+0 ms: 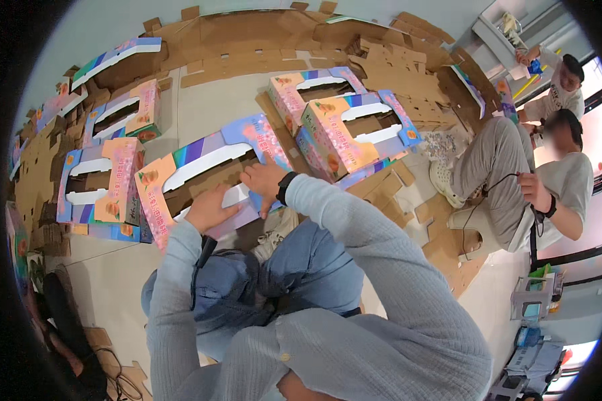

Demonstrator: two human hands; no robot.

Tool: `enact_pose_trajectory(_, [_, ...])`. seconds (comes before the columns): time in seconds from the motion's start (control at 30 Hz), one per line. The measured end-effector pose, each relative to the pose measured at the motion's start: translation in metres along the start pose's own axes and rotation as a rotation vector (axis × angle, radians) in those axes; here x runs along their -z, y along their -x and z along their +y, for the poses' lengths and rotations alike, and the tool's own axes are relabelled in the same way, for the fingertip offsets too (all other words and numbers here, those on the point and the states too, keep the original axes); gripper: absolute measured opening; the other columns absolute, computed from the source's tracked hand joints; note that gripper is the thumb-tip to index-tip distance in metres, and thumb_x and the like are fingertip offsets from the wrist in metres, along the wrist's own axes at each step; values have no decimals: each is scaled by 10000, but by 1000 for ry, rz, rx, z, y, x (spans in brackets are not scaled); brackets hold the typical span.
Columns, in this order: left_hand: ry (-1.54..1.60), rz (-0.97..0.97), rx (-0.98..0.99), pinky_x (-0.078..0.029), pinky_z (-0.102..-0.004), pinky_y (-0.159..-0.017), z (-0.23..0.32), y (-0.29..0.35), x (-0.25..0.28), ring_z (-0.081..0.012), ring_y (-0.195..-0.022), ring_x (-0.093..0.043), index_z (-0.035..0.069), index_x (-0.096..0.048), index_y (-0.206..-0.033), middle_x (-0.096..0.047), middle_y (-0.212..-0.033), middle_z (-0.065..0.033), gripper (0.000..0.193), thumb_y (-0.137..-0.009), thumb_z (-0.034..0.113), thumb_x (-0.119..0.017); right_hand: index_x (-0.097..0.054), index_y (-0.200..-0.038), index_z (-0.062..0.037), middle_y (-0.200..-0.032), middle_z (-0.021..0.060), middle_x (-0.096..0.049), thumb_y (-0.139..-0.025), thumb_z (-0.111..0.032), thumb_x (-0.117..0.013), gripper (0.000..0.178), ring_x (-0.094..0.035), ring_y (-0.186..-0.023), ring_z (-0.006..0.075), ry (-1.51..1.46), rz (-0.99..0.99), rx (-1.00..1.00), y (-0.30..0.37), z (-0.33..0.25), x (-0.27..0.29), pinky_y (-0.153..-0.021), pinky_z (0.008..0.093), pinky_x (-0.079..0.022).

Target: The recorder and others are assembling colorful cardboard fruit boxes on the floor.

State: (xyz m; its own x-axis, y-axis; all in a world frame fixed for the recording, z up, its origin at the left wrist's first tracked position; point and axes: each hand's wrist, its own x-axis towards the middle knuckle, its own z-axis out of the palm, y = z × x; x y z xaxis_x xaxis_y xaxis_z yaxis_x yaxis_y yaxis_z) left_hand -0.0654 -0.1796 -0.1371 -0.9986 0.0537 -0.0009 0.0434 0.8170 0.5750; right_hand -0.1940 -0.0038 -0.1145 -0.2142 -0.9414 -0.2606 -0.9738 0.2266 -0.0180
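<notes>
A printed cardboard carton [204,158], orange, purple and pink with a long opening in its top, lies on the floor before my knees. My left hand [211,208] grips the near rim of that opening, its thumb on the outer side. Farther right along the carton, my right hand [263,182] also holds the edge, fingers toward the opening and thumb pointing down toward me. White inner edges show along the cut-out. The fingertips of both hands are partly hidden by the carton and by the hands themselves.
Similar cartons stand at left [117,180] and right [344,130]. Flattened brown cardboard [247,40] lines the far side, with more sheets [408,80] at far right. A person in grey trousers [491,174] sits at right holding a dark cord; another person [548,83] is behind.
</notes>
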Motion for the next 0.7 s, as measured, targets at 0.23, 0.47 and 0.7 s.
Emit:
enact_pose_trajectory(0.23, [167, -548, -37, -459, -345, -812, 2, -71, 3, -251, -960, -600, 7, -627, -1043, -637, -1026, -177, 489, -772, 412, -678, -485, -1077, -39, -965, 68, -525, -390, -580, -832, 941, -553, -983, 264, 50, 98, -2, 11, -10, -9, -956, 641, -292])
enact_pose_trajectory(0.47, [683, -779, 164, -386, -266, -932, -3, -73, -21, -141, -1072, -514, 31, -617, -1121, -614, -1133, -51, 453, -727, 212, -750, -465, -1154, -16, -977, 77, -515, -415, -536, -837, 977, -546, -1004, 266, -4, 211, -29, 26, -19, -16, -1023, 644, -220])
enact_pose_trajectory(0.7, [754, -981, 150, -361, -279, -978, -8, -78, -34, -163, -1140, -480, 25, -573, -1185, -581, -1196, -74, 535, -735, 249, -757, -458, -1139, 6, -975, 82, -501, -453, -522, -829, 942, -545, -1001, 263, -13, 221, -34, 34, -26, -17, -1035, 651, -188])
